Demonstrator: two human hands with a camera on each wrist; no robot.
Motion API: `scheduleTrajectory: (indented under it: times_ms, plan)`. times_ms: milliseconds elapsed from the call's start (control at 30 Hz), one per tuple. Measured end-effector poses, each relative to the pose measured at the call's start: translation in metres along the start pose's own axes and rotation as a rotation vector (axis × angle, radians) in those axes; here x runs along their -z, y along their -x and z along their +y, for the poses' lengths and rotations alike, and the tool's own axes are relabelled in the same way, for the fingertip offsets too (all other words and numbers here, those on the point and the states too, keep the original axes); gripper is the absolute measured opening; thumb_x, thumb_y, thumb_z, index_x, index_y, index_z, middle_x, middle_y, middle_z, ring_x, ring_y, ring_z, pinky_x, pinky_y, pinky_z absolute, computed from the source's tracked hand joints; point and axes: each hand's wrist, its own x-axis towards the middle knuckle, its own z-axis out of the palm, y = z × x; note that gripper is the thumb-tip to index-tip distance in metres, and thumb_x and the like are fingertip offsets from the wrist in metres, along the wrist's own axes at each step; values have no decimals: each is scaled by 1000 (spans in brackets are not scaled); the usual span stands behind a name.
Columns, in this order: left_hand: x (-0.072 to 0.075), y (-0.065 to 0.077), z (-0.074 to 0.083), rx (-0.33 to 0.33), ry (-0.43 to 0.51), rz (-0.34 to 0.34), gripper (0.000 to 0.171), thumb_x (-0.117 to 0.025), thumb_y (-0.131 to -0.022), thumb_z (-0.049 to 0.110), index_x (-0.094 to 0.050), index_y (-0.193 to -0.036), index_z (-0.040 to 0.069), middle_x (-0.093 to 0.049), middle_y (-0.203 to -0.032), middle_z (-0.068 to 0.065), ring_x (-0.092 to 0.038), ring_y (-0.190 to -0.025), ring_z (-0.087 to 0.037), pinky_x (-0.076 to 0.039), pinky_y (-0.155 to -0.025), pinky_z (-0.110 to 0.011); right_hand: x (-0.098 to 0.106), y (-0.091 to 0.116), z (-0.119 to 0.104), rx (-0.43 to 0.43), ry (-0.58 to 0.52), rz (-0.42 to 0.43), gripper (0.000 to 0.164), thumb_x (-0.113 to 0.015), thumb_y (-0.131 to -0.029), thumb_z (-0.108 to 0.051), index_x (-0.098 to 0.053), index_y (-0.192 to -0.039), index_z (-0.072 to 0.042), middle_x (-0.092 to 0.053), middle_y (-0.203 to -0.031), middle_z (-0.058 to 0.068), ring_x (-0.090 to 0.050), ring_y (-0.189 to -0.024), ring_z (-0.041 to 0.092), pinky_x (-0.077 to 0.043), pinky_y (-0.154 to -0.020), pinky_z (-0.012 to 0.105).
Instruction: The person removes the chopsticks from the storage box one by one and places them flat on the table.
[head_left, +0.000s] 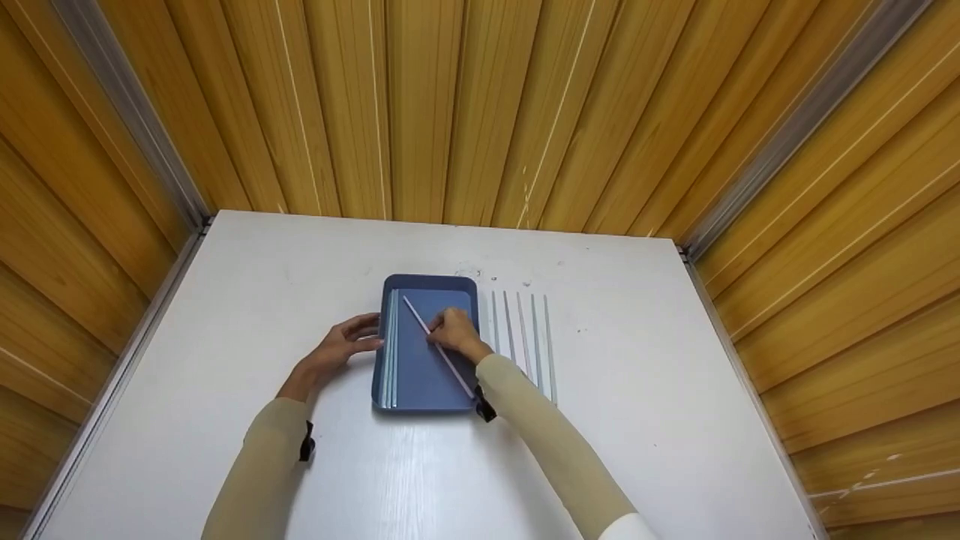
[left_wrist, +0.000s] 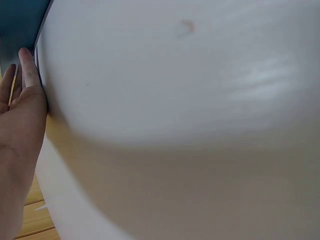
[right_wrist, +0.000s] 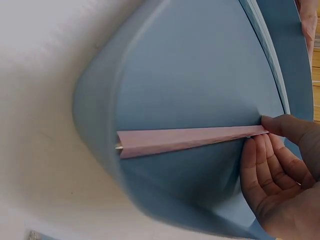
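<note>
A blue rectangular tray (head_left: 430, 282) rests on the white table. My right hand (head_left: 456, 330) pinches a long, thin pink stick (head_left: 416, 315) near its middle, thumb against fingertips. The stick slants across the tray, its near end by the lower right corner. In the right wrist view the pink stick (right_wrist: 185, 142) shows a folded, angular profile, with a small pale tip at its end close to the tray wall. Several pale green sticks (head_left: 393, 345) lie lengthwise along the tray's left side. My left hand (head_left: 341, 351) touches the tray's left outer wall with extended fingers.
To the right of the tray, several thin sticks (head_left: 535, 330) in pale colours lie in a row, partly hidden by my right forearm. Wood-patterned walls (head_left: 420, 112) enclose the table (head_left: 262, 277) at the back and sides.
</note>
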Motion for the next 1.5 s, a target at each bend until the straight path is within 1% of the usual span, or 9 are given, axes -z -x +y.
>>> scheduleTrajectory:
  times_ms: [100, 267, 433, 700, 900, 1100, 1200, 1333, 1500]
  plan:
    - [1, 1, 0, -11, 12, -12, 73, -73, -94, 11, -37, -157, 5, -44, -157, -22, -45, -145, -36, -48, -110, -32, 4, 2, 1, 11, -25, -17, 14, -77, -81, -2, -77, -93, 5, -78, -87, 17, -54, -57, 4, -46, -54, 14]
    - [3, 0, -2, -23, 16, -12, 74, -74, -94, 11, -36, -157, 4, -43, -157, -24, -44, -145, -37, -50, -105, -25, 9, 3, 2, 10, -162, -63, 15, -74, -85, 1, -74, -97, 10, -76, -87, 22, -54, -52, 3, -53, -49, 18]
    - [2, 0, -1, -27, 6, -15, 73, -73, -95, 11, -36, -157, 3, -44, -157, -24, -43, -146, -38, -48, -109, -29, 16, 3, 3, 65, -211, -63, 16, -73, -87, 1, -75, -100, 10, -77, -89, 25, -59, -56, 5, -57, -51, 22]
    - [-1, 0, 0, -6, 6, -9, 73, -73, -95, 13, -37, -157, 5, -44, -158, -22, -44, -146, -37, -42, -118, -41, 27, 3, 5, 250, -164, -19, 16, -74, -89, -4, -78, -101, 7, -78, -93, 22, -76, -80, 27, -52, -62, 15]
    - [0, 0, -1, -3, 13, -1, 74, -74, -94, 13, -37, -157, 5, -45, -157, -22, -43, -146, -36, -40, -118, -43, 36, 9, 12, 247, -241, -33, 18, -74, -91, -6, -78, -104, 6, -77, -91, 24, -69, -65, 12, -50, -56, 12]
    - [-2, 0, -1, -6, 14, 3, 74, -75, -94, 12, -37, -157, 6, -46, -156, -21, -43, -146, -36, -43, -116, -40, 53, 19, 27, 247, -310, -27, 21, -74, -92, -7, -76, -108, 7, -76, -92, 26, -69, -66, 8, -54, -59, 15]
    - [-3, -1, -1, -7, 16, 2, 74, -75, -93, 12, -37, -157, 6, -46, -156, -21, -42, -147, -36, -41, -118, -42, 62, 25, 36, 239, -346, -14, 22, -73, -93, -6, -75, -109, 8, -76, -92, 27, -70, -65, 13, -56, -59, 19]
    - [-3, -1, -1, -10, 13, -10, 75, -74, -94, 14, -35, -158, 5, -43, -158, -22, -40, -148, -37, -40, -119, -44, 72, 32, 49, 245, -374, 44, 23, -72, -93, -4, -73, -111, 11, -75, -92, 29, -72, -68, 33, -58, -58, 24]
    - [0, -1, -1, -3, 11, -4, 75, -75, -94, 14, -36, -158, 6, -44, -158, -22, -41, -148, -37, -41, -118, -42, 80, 43, 65, 215, -425, 100, 25, -69, -95, 0, -69, -113, 18, -70, -95, 39, -69, -73, 46, -55, -58, 20]
